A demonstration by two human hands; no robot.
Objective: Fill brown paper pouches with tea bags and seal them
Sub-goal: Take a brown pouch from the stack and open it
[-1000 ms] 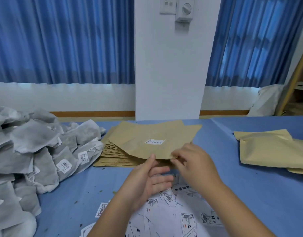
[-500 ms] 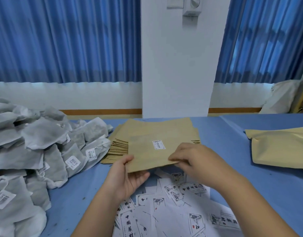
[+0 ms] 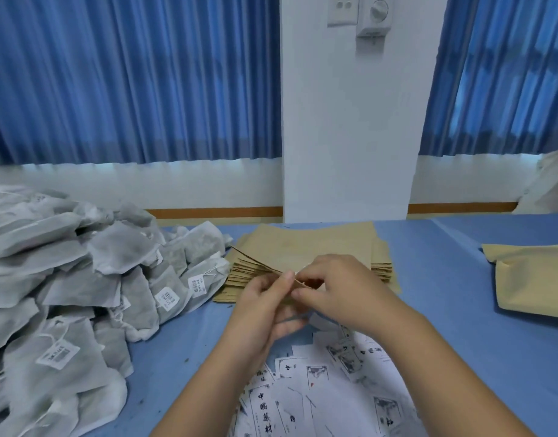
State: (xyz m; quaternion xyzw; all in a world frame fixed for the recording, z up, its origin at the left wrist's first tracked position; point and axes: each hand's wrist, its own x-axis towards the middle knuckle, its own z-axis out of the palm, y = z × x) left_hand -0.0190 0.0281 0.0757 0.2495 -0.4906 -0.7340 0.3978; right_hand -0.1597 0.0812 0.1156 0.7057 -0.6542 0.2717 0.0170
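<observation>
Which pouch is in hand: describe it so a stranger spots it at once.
Start at the white pillar; before it on the blue table sits a stack of brown pouches. The held pouch tilts up above that stack, its near edge pinched by the left hand and right hand; the rest lie flat.

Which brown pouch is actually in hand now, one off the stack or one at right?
The single pouch pinched between left hand and right hand, raised over the stack; the right-side pouches lie flat, untouched.
</observation>
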